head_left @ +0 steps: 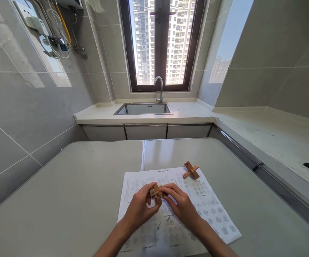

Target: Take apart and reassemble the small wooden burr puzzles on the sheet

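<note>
Between my two hands is a wooden burr puzzle (155,191) of several interlocking notched pieces, held just above a printed sheet. My left hand (141,204) is closed round its left and lower side, thumb below and fingers above. From the right, my right hand (180,203) pinches the puzzle's right end with thumb and fingertips. The fingers hide part of the pieces. Beneath both hands lies the white instruction sheet (213,210), covered with small diagrams and a few handwritten check marks. On its top right corner rests a second wooden puzzle piece group (191,170), crossed together.
The sheet lies on a pale table (76,200) with a seam down its middle. Beyond the table runs a white counter (98,113) with a steel sink (143,109) and a faucet (160,89) under a window. Another counter (290,132) borders the right side.
</note>
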Available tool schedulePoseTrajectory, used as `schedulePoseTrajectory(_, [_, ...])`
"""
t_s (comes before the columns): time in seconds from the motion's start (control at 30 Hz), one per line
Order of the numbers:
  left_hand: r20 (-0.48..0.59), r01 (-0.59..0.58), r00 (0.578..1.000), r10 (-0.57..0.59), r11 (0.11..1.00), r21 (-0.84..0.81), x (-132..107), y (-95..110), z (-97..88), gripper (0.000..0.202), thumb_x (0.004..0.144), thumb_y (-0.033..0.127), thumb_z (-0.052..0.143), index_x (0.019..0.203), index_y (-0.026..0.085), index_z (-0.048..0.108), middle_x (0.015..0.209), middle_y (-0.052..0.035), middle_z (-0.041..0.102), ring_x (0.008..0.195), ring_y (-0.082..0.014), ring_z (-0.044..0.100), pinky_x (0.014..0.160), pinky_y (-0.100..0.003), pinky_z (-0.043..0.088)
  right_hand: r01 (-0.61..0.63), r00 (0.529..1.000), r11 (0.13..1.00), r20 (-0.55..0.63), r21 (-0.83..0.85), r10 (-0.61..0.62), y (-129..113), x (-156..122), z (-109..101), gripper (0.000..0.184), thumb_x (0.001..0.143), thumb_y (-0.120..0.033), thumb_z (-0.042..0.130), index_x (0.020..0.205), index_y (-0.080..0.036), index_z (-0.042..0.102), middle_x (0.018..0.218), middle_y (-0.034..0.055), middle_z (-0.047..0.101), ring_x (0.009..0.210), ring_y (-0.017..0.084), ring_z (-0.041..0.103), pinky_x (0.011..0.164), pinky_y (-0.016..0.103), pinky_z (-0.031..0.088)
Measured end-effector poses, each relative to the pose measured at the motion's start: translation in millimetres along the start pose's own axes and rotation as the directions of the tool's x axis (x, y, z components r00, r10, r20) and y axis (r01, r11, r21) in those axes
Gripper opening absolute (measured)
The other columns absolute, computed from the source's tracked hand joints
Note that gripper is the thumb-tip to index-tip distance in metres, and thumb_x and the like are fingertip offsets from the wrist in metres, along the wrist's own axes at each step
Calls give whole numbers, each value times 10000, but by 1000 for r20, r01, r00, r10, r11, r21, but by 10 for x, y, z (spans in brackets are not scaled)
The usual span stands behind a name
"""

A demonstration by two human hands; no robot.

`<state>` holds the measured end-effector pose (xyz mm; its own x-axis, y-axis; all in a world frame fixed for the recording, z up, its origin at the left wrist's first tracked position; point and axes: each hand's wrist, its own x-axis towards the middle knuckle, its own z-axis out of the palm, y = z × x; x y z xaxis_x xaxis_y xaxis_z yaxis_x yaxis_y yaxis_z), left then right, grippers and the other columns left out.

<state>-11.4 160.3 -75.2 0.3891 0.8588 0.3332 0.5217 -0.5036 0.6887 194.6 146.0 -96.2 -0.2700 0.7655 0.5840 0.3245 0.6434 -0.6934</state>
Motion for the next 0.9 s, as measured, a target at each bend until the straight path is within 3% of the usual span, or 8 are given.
schedulePoseTrajectory(0.17, [15,-46,999,46,997,54,8,16,-22,459,867,188,643,1316,265,590,983,-22,653,725,-140,588,707,-281,555,17,999,999,51,44,-19,-53,21,-1,371,1035,-89,464,1302,-276,640,1186,88,678,1108,234,679,949,386,601])
schedulePoseTrajectory(0.3, [-33,-22,999,25,996,84,26,37,-38,496,832,210,695,1314,286,608,1148,-57,618,760,-142,608,734,-301,572,8,1000,999,24,47,-9,-52,31,-4,354,1028,-101,501,1289,-287,652,1196,81,685,1121,238,678,960,389,595])
schedulePoseTrajectory(0.43, [54,42,998,-38,997,-64,44,53,-49,535,827,192,705,1341,287,592,1067,-24,672,683,-121,572,673,-267,556,-19,1000,999,7,35,19,-56,38,-5,344,1020,-127,531,1297,-299,640,1211,83,673,1122,244,669,962,404,590])
schedulePoseTrajectory(0.6, [88,133,989,-115,963,-233,58,81,-75,572,803,175,742,1347,282,600,1031,-7,680,706,-117,587,720,-270,558,-141,990,990,-28,13,141,-113,64,-21,392,999,-187,562,1377,-291,572,1318,104,611,1233,272,598,1052,444,531])
schedulePoseTrajectory(0.77, [175,193,975,-135,905,-378,60,113,-91,603,776,164,777,1345,253,599,974,4,667,715,-118,597,748,-279,567,-271,962,959,3,84,271,-130,102,-51,180,1056,-304,502,1162,-257,640,1080,57,679,984,227,644,885,362,534])
schedulePoseTrajectory(0.9, [243,248,959,-146,850,-465,48,101,-71,652,770,200,816,1376,237,579,921,16,651,736,-127,607,787,-299,577,-337,941,928,54,155,333,-103,115,-76,187,1057,-371,513,1040,-226,630,950,33,673,869,204,625,808,324,500])
